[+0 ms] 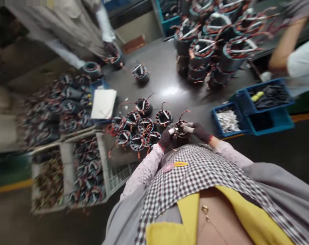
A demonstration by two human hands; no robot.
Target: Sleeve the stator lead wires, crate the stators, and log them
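Note:
A wound motor stator (182, 132), a dark cylinder with copper wire round its top, stands upright at the near table edge in front of my apron. My left hand (167, 137), in a dark glove with pale fingertips, grips its left rim. From the other side my right hand (199, 132), gloved alike, has its fingers closed on the right rim. An orange lead sticks up behind the rim. Just left stands another stator (163, 118) with a white strip across its opening, beside a cluster of several similar stators (145, 126). My palms hide the lower part of the held stator.
Stacked stators (201, 51) stand at the back right. Blue bins hold white pieces (227, 120) and black pieces (270, 97). Crates of stators (89, 166) and a white pad (103, 103) lie left. A co-worker's gloved hand (110, 49) touches a stator; another person's arm (284, 51) reaches in right.

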